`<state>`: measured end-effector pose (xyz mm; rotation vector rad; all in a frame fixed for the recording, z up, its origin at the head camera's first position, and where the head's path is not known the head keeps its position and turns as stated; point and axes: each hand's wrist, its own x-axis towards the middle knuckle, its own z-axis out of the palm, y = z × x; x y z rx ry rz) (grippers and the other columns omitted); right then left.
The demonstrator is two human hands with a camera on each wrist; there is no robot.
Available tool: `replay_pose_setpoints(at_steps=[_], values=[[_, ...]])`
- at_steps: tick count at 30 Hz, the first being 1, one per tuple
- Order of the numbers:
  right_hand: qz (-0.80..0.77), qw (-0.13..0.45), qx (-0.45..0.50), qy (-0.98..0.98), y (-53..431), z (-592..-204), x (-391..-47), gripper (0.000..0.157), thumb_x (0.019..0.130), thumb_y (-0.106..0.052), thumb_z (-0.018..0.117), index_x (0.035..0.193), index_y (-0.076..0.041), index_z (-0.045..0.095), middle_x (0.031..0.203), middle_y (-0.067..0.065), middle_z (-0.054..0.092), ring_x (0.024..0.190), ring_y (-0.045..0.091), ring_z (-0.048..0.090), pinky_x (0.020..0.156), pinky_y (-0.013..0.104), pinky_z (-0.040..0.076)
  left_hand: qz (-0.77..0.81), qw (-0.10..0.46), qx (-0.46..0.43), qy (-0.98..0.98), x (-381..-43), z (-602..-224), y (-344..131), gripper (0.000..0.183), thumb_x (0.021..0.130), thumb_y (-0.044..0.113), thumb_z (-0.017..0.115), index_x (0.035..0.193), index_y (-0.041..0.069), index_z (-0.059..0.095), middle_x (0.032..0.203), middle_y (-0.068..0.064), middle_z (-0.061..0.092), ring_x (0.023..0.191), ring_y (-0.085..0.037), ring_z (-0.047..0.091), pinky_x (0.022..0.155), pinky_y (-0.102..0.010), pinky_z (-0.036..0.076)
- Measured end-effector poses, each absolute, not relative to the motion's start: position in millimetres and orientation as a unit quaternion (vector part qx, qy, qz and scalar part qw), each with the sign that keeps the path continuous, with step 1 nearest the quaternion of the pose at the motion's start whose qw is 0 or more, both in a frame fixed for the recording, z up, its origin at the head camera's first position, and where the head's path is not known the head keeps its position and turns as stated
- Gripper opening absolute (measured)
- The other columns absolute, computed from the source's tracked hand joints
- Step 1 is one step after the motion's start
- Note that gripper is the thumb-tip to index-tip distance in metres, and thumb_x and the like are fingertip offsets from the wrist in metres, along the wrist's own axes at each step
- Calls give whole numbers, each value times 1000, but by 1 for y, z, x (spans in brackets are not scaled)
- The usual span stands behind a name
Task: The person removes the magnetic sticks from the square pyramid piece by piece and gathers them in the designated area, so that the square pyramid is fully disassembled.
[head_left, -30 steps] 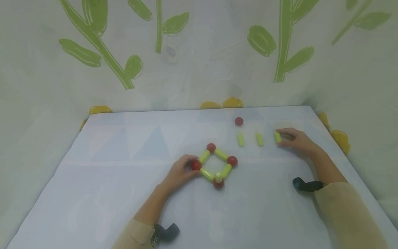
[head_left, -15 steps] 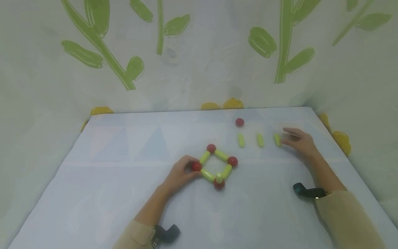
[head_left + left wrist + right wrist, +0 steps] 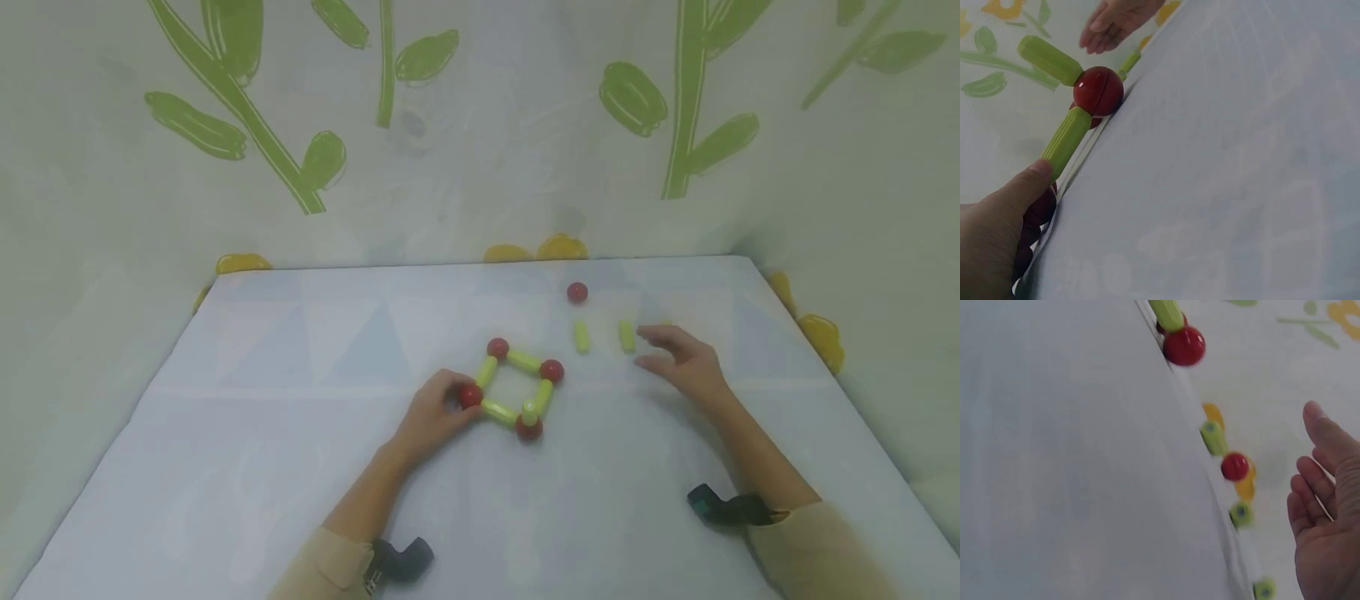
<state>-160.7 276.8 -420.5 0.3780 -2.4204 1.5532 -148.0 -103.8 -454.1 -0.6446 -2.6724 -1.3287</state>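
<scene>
My left hand point(image 3: 433, 417) pinches the left red ball point(image 3: 470, 395) of a square frame made of red balls and lime-green rods. One more green rod point(image 3: 529, 412) stands up from the frame's near ball point(image 3: 529, 429); the left wrist view shows this upright rod point(image 3: 1050, 59) too. My right hand point(image 3: 684, 360) holds nothing, its thumb and fingers spread just right of a loose green rod point(image 3: 627, 337). Another loose rod point(image 3: 582, 337) lies to the left. Behind the right hand's fingers a third loose rod point(image 3: 666, 325) is mostly hidden; the right wrist view shows it point(image 3: 1264, 589) plainly.
A loose red ball point(image 3: 577, 292) lies near the back edge of the white table point(image 3: 262, 475). Behind stands a pale wall point(image 3: 480, 167) with painted green leaves. Each wrist wears a dark camera mount, such as the right one point(image 3: 723, 506).
My right hand has let go of the rightmost loose rod and moved left, towards the middle one. The frame has turned slightly, its far side shifting left and away, still in my left hand.
</scene>
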Motion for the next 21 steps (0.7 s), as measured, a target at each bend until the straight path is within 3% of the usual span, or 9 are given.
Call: replay_pose_setpoints(at_steps=[4,9,21], values=[[534,87,178,-822,250,-421,-155,39,79,6,70,116,5,59,113,-11,64,105,-8,52,93,7,39,-436,54,-200,-876,-149,-455,-104,41,75,19,79,109,10,58,99,1,60,91,-12,56,79,-29,51],[507,47,192,-839,226,-422,-149,38,82,-6,72,118,-5,61,118,10,63,106,-2,54,94,11,41,-440,64,-199,-873,-149,-455,-103,41,75,18,79,108,8,58,98,-1,60,90,-15,57,78,-30,51],[502,-12,269,-822,176,-428,-138,39,78,-13,78,114,-8,63,103,5,62,93,20,58,84,25,52,-463,28,-172,-869,-149,-453,-104,38,75,19,78,107,13,59,95,3,61,87,-13,60,78,-29,52]])
